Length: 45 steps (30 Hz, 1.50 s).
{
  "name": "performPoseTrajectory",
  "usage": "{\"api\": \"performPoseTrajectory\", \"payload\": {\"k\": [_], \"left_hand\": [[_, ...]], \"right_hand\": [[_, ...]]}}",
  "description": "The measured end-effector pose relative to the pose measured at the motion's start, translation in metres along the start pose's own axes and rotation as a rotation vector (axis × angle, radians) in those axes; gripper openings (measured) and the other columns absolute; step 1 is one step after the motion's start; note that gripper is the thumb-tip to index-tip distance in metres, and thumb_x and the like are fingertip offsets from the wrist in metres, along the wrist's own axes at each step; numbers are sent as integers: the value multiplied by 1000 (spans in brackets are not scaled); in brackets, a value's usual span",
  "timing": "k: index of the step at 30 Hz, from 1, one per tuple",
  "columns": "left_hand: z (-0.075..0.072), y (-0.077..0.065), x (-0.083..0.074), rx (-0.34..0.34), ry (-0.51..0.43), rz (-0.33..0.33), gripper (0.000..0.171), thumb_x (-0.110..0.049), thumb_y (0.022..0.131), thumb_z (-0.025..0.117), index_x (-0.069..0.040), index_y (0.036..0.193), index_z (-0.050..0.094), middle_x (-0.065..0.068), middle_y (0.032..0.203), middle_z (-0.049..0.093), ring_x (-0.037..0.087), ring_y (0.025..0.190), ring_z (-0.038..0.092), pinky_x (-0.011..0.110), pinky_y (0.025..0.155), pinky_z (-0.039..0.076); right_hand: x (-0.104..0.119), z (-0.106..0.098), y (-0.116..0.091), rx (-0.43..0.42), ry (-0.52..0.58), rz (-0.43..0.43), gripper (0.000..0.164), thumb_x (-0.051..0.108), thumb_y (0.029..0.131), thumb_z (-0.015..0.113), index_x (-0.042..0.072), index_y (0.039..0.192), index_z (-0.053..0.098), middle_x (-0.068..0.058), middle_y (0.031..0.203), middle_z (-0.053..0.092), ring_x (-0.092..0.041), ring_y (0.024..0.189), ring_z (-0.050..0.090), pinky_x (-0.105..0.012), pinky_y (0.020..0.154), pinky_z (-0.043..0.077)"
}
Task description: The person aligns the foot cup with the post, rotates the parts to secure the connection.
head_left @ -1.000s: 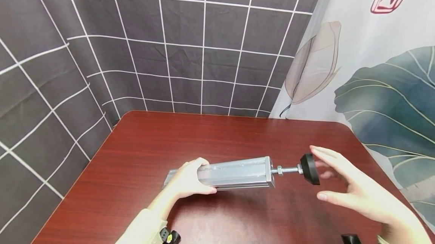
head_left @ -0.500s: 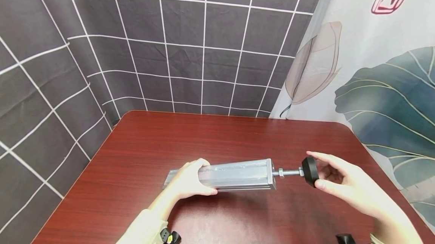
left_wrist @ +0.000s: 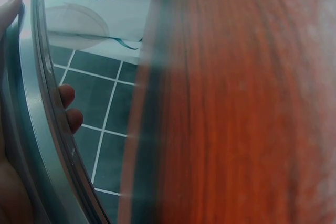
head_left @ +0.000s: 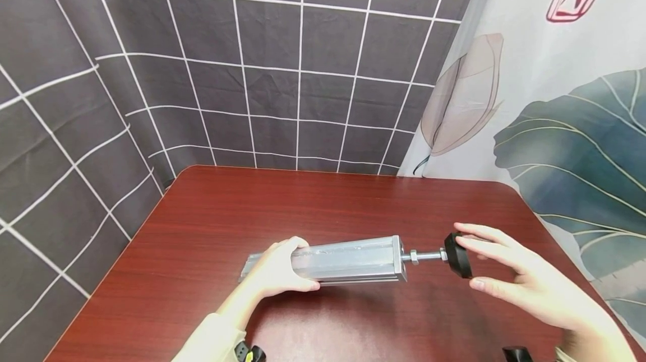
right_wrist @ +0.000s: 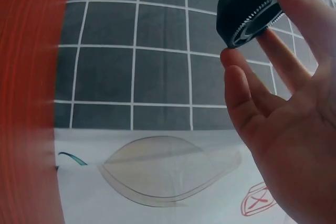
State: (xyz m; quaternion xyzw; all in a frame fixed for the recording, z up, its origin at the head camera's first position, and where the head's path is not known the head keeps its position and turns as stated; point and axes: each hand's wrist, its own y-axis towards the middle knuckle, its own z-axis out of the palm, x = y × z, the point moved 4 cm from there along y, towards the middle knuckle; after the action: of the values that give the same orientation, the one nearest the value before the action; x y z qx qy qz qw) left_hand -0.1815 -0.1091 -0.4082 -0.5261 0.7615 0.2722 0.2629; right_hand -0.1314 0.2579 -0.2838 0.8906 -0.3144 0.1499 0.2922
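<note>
In the head view my left hand (head_left: 277,269) grips a silver aluminium profile (head_left: 348,260) from above, thumb on the near side, fingers over the far side. The left wrist view shows the profile (left_wrist: 39,108) close up, with two fingertips (left_wrist: 72,120) beyond its edge. Out of its right end comes a threaded rod (head_left: 429,256) with nuts, ending in a black levelling foot (head_left: 458,255). My right hand (head_left: 530,278) surrounds the foot loosely, fingers spread. Fingertips meet the foot's rim, while the thumb sits just off its lower edge. The foot's ribbed underside (right_wrist: 257,22) faces the palm.
A reddish-brown wooden table (head_left: 303,199) lies beneath the held profile. Behind it hangs a dark grey curtain (head_left: 272,93) with white grid lines. To the right is a white curtain (head_left: 535,70) printed with leaves. Small black devices (head_left: 249,352) sit at the wrists.
My right hand closed thumb and fingers onto the levelling foot half a second ago, and has since loosened, with the thumb coming off. My left hand keeps its grip on the profile.
</note>
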Motion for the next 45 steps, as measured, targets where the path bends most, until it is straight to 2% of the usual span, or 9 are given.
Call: {"api": "performPoseTrajectory", "payload": {"k": [4, 11, 19, 25, 30, 36, 39, 42, 45], "left_hand": [[1, 0, 0, -1, 2, 8, 64, -48, 52, 85, -20, 103, 57, -5, 92, 59, 19, 90, 53, 38, 77, 44], [2, 0, 2, -3, 3, 20, 64, -49, 52, 85, -21, 102, 57, -7, 91, 59, 18, 89, 53, 38, 77, 44], [1, 0, 1, -5, -2, 20, 64, -48, 52, 86, -21, 103, 57, -7, 90, 59, 19, 90, 53, 38, 77, 44], [0, 1, 0, -6, -1, 19, 65, -47, 51, 86, -20, 103, 57, -5, 92, 60, 20, 91, 53, 38, 78, 44], [1, 0, 1, -3, 0, 22, 65, -48, 51, 86, -21, 103, 57, -6, 92, 59, 19, 91, 53, 39, 78, 44], [-1, -1, 1, -4, -2, 11, 64, -48, 52, 85, -20, 103, 57, -6, 92, 59, 19, 91, 53, 38, 78, 44], [-2, -1, 0, -2, -3, 1, 65, -47, 52, 85, -20, 103, 57, -5, 92, 59, 20, 92, 53, 39, 78, 44], [-2, -1, 0, 0, -5, -2, 64, -47, 52, 85, -21, 103, 57, -6, 92, 59, 20, 92, 53, 39, 78, 44], [-2, 0, 1, 1, -6, 1, 64, -48, 53, 85, -22, 103, 57, -7, 92, 59, 19, 91, 53, 38, 78, 44]], "right_hand": [[-1, 1, 0, -22, -22, 34, 74, -10, 62, 79, 2, 130, 52, -1, 131, 47, -3, 101, 51, -12, 79, 41], [-6, 7, 2, -128, 27, 156, 68, -14, 69, 70, 5, 132, 51, 10, 95, 61, -3, 78, 56, -15, 63, 43], [-2, -2, -3, -30, 45, 118, 92, -8, 61, 80, -2, 141, 35, 3, 137, 45, -2, 106, 52, -11, 80, 40], [-1, 1, -3, 4, -36, 34, 87, -7, 58, 83, -2, 135, 43, -2, 138, 41, -2, 108, 48, -10, 82, 39], [-4, 2, 0, -40, -23, 61, 80, -10, 59, 80, 1, 132, 48, 6, 121, 52, -2, 91, 53, -12, 73, 42], [-12, 8, 4, -108, 52, 244, 55, -8, 74, 70, 10, 123, 57, 6, 87, 58, -6, 74, 54, -17, 61, 42], [-13, 8, 5, -96, 44, 266, 52, -4, 77, 68, 13, 125, 56, 8, 90, 60, -5, 76, 56, -16, 62, 43], [-9, 4, 4, -67, 51, 211, 68, -5, 72, 72, 8, 134, 48, 9, 110, 59, -3, 87, 57, -13, 69, 43], [-5, -1, 3, -11, 28, 141, 89, -4, 63, 80, 1, 141, 37, 4, 135, 46, -1, 99, 53, -12, 76, 42]]}}
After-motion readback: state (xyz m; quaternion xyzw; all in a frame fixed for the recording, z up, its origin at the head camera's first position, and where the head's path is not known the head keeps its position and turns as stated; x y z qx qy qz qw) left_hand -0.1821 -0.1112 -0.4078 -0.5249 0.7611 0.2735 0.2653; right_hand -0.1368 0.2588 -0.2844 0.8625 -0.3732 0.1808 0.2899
